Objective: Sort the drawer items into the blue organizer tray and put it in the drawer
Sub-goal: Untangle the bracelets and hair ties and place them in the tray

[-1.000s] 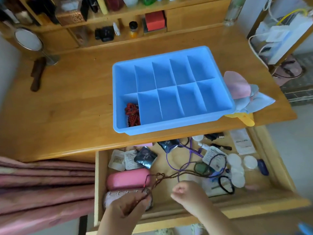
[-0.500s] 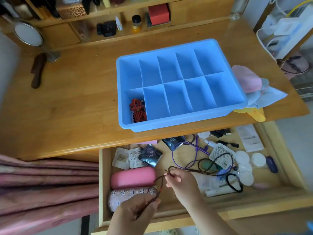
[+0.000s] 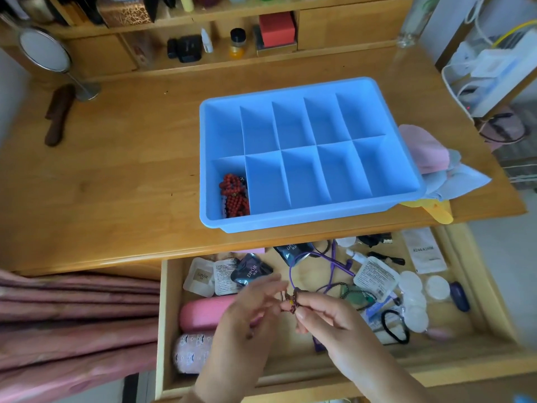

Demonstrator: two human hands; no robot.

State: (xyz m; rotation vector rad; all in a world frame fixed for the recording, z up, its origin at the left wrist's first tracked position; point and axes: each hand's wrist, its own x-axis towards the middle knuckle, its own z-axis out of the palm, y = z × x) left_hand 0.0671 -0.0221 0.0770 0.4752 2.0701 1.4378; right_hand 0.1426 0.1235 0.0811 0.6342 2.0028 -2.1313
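The blue organizer tray sits on the wooden desk, with a red bead string in its near-left compartment. Below it the open drawer holds sachets, a pink case, a patterned case, a purple cable, cotton pads and a black hair tie. Over the drawer, my right hand pinches a bunched dark bead cord. My left hand holds the cord's other side; its fingers are blurred.
A pink and light-blue cloth and a yellow item lie by the tray's right end. A stand mirror and a dark comb are at the desk's far left. Shelves with bottles and a red box line the back. Pink fabric lies left of the drawer.
The dark cord, earlier stretched between my hands, is now gathered into a small bunch. Both hands have come together and risen over the drawer's middle.
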